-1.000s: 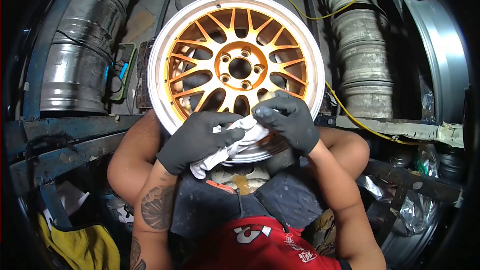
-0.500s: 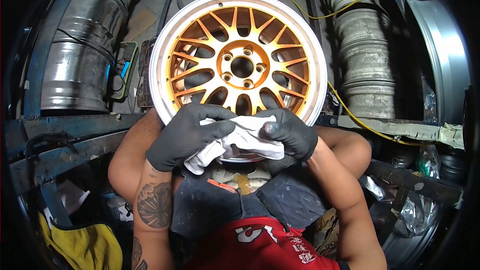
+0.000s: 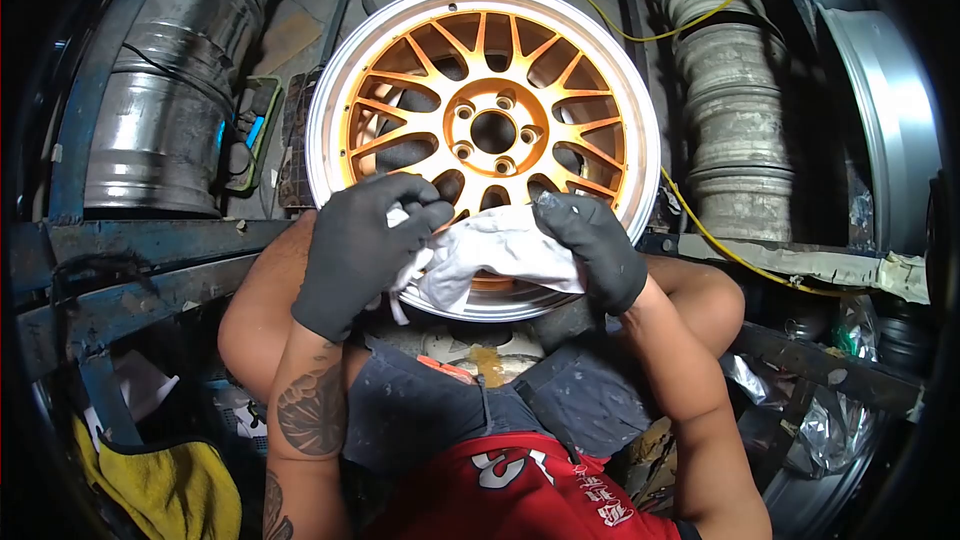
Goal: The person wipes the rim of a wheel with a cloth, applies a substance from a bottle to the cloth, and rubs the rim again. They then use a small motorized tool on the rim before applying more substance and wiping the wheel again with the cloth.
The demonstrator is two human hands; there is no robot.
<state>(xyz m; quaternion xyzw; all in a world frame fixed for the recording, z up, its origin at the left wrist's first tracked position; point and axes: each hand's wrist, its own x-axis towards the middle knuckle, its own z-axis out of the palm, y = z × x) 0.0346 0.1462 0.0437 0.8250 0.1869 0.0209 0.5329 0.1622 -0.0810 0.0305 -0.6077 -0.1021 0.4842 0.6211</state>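
A white cloth (image 3: pixel 500 245) is stretched between my two hands, over the near edge of a wheel rim (image 3: pixel 585 145). The rim has orange-gold spokes, a polished silver lip and several bolt holes around its centre bore. My left hand (image 3: pixel 365 245), in a dark grey glove, is closed on the cloth's bunched left part. Gloved alike, my right hand (image 3: pixel 590 245) pinches the cloth's right end, thumb on top. The cloth hides the lower spokes and part of the near lip.
Stacked bare metal rims stand at left (image 3: pixel 155 130) and right (image 3: pixel 740 110). A yellow hose (image 3: pixel 700 225) runs along the right side. Blue metal frame bars (image 3: pixel 150 240) flank my legs. A yellow towel (image 3: pixel 170 490) hangs at lower left.
My hands have moved apart, spreading the crumpled cloth wider. My left hand has turned and risen slightly. The wheel rim appears a little further right in view.
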